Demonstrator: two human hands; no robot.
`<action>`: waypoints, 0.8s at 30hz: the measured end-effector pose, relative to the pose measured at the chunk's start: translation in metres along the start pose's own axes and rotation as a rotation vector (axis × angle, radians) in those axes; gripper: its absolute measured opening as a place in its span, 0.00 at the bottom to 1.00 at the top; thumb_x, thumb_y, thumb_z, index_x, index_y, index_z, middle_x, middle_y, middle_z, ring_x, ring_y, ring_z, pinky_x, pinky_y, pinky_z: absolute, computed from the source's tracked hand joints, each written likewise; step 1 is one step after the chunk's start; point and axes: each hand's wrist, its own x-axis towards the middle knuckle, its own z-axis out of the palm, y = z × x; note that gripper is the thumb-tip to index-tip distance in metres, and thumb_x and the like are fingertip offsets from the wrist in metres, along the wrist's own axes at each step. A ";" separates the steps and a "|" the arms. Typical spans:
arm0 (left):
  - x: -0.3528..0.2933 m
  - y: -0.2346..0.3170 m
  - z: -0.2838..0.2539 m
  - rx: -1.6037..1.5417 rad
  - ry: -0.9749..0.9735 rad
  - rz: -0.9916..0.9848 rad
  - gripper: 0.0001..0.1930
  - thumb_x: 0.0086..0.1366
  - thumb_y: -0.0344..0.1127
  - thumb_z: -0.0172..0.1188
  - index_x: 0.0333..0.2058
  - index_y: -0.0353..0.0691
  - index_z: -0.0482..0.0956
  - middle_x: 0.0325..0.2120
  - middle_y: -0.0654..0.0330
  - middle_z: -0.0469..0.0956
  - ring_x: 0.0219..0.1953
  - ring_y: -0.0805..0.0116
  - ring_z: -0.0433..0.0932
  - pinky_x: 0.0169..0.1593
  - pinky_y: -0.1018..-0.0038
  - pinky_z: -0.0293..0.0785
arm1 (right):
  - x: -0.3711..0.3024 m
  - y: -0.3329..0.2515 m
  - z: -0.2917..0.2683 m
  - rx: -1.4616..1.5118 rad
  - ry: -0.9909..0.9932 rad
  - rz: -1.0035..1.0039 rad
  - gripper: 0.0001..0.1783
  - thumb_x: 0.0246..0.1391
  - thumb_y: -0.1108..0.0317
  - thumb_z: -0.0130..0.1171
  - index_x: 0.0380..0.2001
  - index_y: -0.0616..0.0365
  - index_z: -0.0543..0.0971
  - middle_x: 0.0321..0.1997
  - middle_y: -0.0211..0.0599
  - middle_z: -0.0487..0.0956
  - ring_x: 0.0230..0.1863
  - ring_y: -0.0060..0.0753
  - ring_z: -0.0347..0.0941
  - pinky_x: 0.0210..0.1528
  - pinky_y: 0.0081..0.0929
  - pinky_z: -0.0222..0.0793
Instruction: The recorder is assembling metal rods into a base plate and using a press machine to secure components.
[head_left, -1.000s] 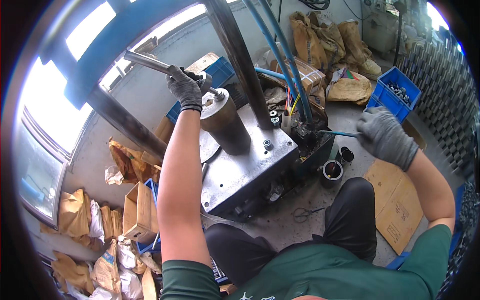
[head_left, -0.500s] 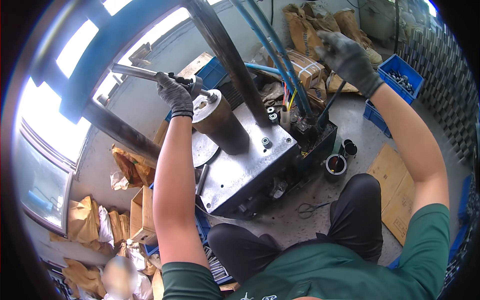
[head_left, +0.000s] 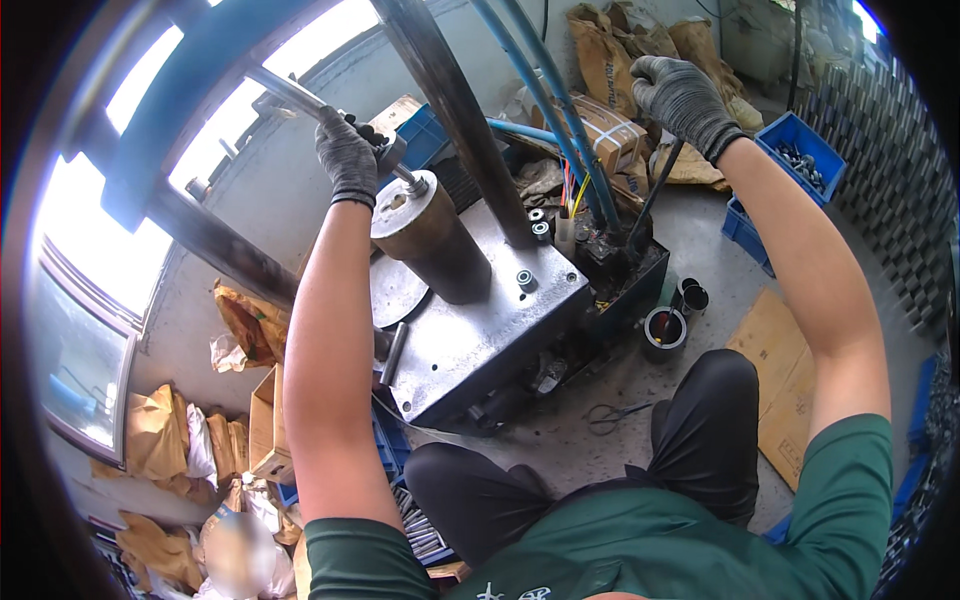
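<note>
My left hand (head_left: 347, 155), in a grey knit glove, is closed round a long metal rod (head_left: 283, 88) with a dark round collar (head_left: 392, 153). The rod slants down to the right, and its narrow lower end meets the top of an upright metal cylinder (head_left: 437, 240). That cylinder stands on the steel bed of a press (head_left: 470, 345). At the right, my gloved right hand (head_left: 690, 103) is raised with its fingers curled. A black lever (head_left: 660, 195) runs up behind its heel; the grip itself is hidden by the back of the hand.
Small metal bushings (head_left: 527, 281) and a short bar (head_left: 394, 353) lie on the bed. A dark post (head_left: 455, 120) and blue pipes (head_left: 560, 110) rise behind. Blue crates (head_left: 805, 160), dark cups (head_left: 665, 328), scissors (head_left: 605, 418) and cardboard (head_left: 775, 375) surround me.
My right hand's fingers have gone from loosely spread to curled, and the hand has shifted slightly. My left hand stays on the rod, slightly higher and left in view. The whole view has shifted slightly.
</note>
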 end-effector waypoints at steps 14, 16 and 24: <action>0.006 -0.004 0.012 0.190 -0.143 0.066 0.28 0.76 0.62 0.50 0.38 0.38 0.70 0.18 0.58 0.76 0.17 0.67 0.78 0.21 0.69 0.81 | -0.051 -0.004 -0.043 0.072 -0.145 -0.002 0.12 0.61 0.61 0.58 0.37 0.58 0.82 0.39 0.52 0.84 0.43 0.53 0.82 0.48 0.44 0.77; 0.005 -0.005 0.011 0.189 -0.135 0.069 0.27 0.76 0.62 0.50 0.38 0.38 0.70 0.19 0.58 0.76 0.18 0.67 0.78 0.21 0.69 0.81 | -0.067 0.000 -0.055 0.075 -0.128 -0.118 0.10 0.60 0.65 0.59 0.38 0.59 0.82 0.39 0.52 0.84 0.43 0.55 0.82 0.47 0.45 0.77; 0.005 -0.003 0.014 0.283 -0.163 0.108 0.29 0.76 0.64 0.49 0.41 0.37 0.70 0.20 0.59 0.76 0.17 0.70 0.78 0.20 0.72 0.78 | -0.170 0.020 -0.099 0.154 -0.519 -0.231 0.15 0.53 0.75 0.59 0.44 0.60 0.83 0.39 0.51 0.83 0.43 0.54 0.82 0.48 0.42 0.79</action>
